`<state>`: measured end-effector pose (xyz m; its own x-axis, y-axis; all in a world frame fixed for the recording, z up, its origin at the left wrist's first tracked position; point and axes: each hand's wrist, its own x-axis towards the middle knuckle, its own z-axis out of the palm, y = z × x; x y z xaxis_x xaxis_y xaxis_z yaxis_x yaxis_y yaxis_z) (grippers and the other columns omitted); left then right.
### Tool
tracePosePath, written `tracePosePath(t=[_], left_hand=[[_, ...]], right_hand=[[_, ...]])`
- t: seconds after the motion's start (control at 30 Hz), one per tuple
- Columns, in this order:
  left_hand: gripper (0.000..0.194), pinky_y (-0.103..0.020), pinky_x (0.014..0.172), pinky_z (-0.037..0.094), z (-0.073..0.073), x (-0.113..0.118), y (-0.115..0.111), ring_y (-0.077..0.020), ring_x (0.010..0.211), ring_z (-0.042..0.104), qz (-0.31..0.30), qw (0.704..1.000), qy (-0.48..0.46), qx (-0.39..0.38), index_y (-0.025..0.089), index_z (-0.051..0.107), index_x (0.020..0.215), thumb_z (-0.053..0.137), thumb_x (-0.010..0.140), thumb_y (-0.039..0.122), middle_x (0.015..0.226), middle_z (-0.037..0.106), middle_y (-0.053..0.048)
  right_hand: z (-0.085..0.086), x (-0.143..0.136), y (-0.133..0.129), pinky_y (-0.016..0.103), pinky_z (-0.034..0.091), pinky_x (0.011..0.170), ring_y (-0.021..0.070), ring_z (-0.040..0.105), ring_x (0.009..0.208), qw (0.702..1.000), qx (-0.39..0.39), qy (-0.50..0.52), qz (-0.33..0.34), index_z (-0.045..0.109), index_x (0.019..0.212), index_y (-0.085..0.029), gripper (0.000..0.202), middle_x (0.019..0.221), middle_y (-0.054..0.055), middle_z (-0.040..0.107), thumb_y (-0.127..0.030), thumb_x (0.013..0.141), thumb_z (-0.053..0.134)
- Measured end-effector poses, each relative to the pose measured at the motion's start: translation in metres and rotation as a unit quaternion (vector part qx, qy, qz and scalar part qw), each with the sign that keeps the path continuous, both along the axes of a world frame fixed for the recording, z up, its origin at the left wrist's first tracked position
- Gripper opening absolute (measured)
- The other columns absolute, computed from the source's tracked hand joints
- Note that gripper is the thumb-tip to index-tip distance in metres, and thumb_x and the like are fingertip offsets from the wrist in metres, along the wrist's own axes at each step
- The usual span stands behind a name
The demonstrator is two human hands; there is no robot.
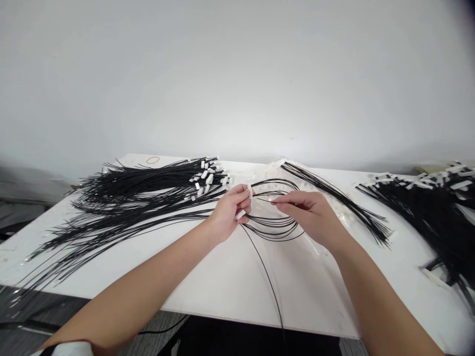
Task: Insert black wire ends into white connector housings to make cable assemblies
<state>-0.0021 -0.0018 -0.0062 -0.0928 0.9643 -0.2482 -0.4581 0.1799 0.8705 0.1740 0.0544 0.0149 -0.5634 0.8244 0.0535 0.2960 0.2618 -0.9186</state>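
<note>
Bare arms [148, 279] reach over the white table [210, 279]. On it lie a big black pile [133, 182] at left, another pile [426, 217] at right, and a small bunch [337, 199] beyond my right hand [315, 215]. Between the piles is the loop [274, 220], my left hand [230, 210] curled tight on it. My right thumb and finger pinch one thin wire [265, 200] near its middle. I'd say it's part done: wires are bent round, but one tail [264, 268] dangles loose, and the piles lie long, not looped. Two white tags [240, 214] poke from my left fingers.
</note>
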Motion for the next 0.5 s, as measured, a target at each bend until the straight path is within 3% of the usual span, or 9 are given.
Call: tracePosePath(t=[0.5], left_hand=[[0.016,-0.015,0.038,0.016,0.0032,0.0014,-0.0015,-0.0065,0.051,0.027,-0.020,1.000,0.018,0.004,0.019,0.043,0.074,0.053,0.076,0.031,0.058,0.021,0.004]], right_hand=[[-0.0022,0.0000,0.0008,0.019,0.035,0.051,0.0069,0.048,0.061,0.999,0.023,-0.024,-0.015,0.068,0.081,-0.024,0.017,0.080,0.000,0.062,-0.034,0.075,0.056]])
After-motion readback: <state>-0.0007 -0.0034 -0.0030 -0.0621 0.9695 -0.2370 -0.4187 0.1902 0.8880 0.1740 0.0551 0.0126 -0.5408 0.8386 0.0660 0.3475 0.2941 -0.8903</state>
